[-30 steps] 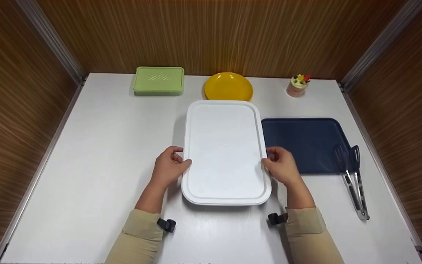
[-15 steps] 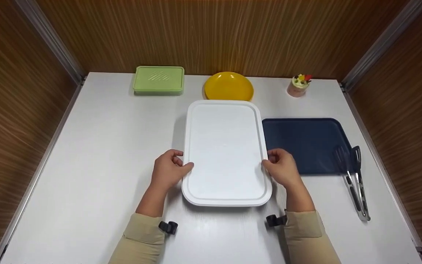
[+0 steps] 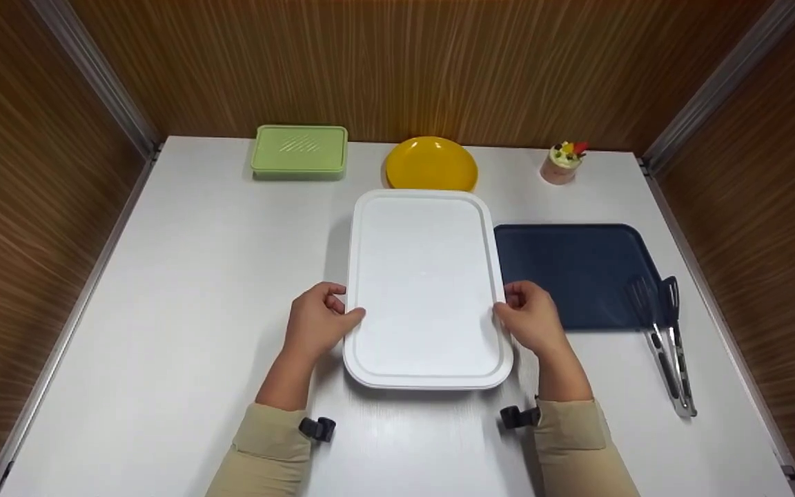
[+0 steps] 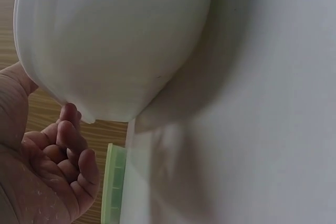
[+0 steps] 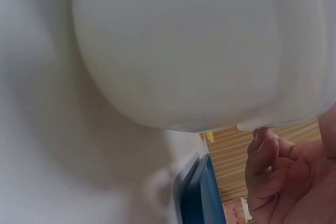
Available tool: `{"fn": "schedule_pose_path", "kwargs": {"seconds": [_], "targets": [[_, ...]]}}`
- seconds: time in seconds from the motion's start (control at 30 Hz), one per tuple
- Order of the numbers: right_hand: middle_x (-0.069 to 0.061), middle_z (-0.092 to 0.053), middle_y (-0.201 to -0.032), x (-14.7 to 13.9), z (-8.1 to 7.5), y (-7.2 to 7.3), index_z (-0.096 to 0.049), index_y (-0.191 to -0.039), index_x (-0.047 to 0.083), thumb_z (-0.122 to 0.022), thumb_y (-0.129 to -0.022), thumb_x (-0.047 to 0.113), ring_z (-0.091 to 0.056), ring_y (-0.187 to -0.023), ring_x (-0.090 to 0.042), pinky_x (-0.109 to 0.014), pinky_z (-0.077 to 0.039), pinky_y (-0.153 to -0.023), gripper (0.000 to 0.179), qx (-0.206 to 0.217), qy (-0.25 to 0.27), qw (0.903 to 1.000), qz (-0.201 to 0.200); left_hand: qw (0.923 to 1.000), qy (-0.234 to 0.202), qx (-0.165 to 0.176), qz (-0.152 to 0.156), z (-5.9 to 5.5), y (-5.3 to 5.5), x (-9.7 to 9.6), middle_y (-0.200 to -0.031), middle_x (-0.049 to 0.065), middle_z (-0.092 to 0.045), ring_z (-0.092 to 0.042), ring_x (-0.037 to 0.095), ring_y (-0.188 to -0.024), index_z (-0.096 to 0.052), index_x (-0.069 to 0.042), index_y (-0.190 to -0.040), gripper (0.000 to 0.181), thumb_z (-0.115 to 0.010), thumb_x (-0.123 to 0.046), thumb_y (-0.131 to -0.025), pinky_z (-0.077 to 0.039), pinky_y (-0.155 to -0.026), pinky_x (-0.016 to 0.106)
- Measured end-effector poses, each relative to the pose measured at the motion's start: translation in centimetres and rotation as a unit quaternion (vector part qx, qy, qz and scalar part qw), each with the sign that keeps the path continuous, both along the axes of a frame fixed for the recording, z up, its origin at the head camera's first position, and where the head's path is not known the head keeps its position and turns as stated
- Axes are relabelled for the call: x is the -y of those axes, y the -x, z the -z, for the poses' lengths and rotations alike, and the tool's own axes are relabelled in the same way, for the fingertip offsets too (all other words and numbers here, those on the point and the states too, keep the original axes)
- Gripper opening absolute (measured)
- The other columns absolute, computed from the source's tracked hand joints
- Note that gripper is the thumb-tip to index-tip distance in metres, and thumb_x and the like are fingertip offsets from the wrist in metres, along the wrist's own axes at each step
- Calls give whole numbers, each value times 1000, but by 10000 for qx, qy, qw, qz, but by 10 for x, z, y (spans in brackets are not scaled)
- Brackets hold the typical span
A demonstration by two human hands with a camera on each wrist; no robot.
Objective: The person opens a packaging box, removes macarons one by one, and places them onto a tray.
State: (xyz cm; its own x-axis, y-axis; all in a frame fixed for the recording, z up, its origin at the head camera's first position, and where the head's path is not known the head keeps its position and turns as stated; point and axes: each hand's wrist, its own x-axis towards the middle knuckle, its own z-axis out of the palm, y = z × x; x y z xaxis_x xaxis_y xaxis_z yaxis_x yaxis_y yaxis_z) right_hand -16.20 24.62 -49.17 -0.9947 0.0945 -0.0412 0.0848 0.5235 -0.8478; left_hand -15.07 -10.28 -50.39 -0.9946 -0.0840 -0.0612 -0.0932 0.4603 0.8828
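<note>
A white lidded storage box stands lengthwise in the middle of the table, its flat lid (image 3: 425, 276) on top and its rounded wall (image 4: 131, 40) visible in the left wrist view. My left hand (image 3: 318, 317) pinches the lid's left rim, thumb on top and fingers curled beneath. On the opposite side my right hand (image 3: 530, 312) grips the right rim the same way. Fingertips (image 5: 262, 135) of the right hand show right under the rim in the right wrist view. The inside of the box is hidden by the lid.
Right of the box lies a navy tray (image 3: 570, 276), with metal tongs (image 3: 670, 359) across its right edge. Along the back stand a green lidded container (image 3: 299, 150), a yellow plate (image 3: 432, 162) and a small dessert cup (image 3: 561, 164). Wood-grain panels (image 3: 397, 69) enclose the table.
Both hands have slid slightly toward the front along the lid's rim, the left thumb reaching a little farther over it. The box and lid look almost unchanged.
</note>
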Motion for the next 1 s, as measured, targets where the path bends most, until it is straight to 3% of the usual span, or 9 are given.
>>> {"fn": "schedule_pose_path", "kwargs": {"seconds": [0.77, 1.0], "targets": [[-12, -61, -90, -1, -7, -5, -68, -116, -11, -65, -87, 2, -52, -81, -21, -25, -43, -67, 32, -204, -462, 9987, -92, 9999, 21, -96, 35, -8, -1, 1, -82, 2, -63, -58, 19, -76, -72, 1, -120, 41, -85, -14, -84, -54, -80, 38], [-11, -60, -88, 4, -12, -8, -68, -116, -12, -67, -88, 1, -52, -80, -20, -24, -43, -68, 31, -284, -442, 9982, -304, 10000, -4, -69, -50, -14, -4, 8, -83, 3, -62, -58, 19, -78, -72, 1, -121, 42, -85, -12, -84, -52, -76, 33]]}}
